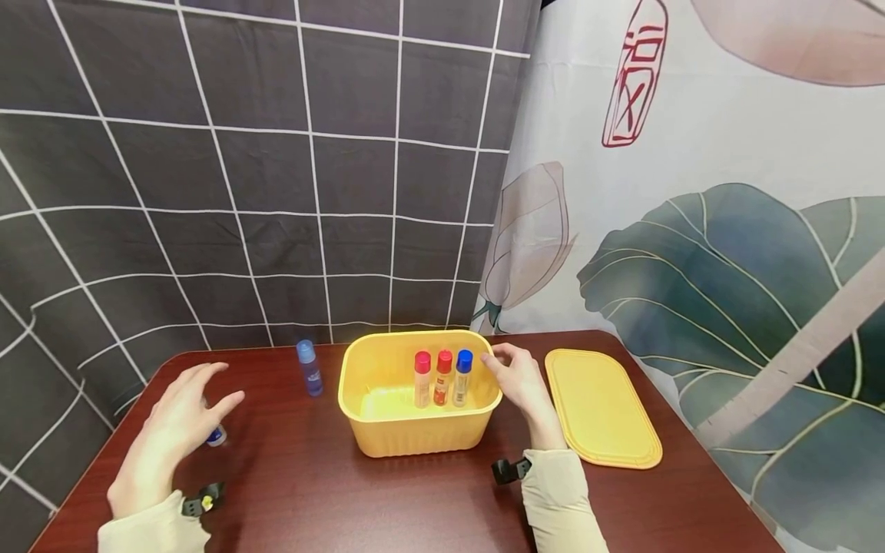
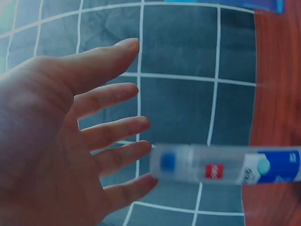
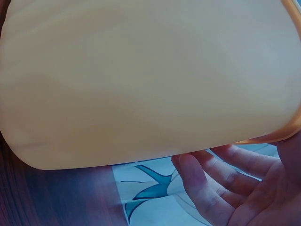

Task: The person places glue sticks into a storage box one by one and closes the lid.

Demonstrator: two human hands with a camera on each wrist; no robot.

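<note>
Our left hand [image 1: 173, 418], fingers spread beside bottle [image 2: 225, 165] | our right hand [image 1: 522, 384] pinches rim of yellow bin [image 1: 418, 439] | risk: reaching off-centre, we may topple the bottle

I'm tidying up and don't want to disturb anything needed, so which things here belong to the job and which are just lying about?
Seemingly part of the job:
Yellow tub, right hand at its rim
Three bottles standing inside
Clear bottle near the left hand
Probably the blue bottle too

Apparently just lying about:
Yellow lid, touched by neither hand
Gridded cloth, only background
</note>
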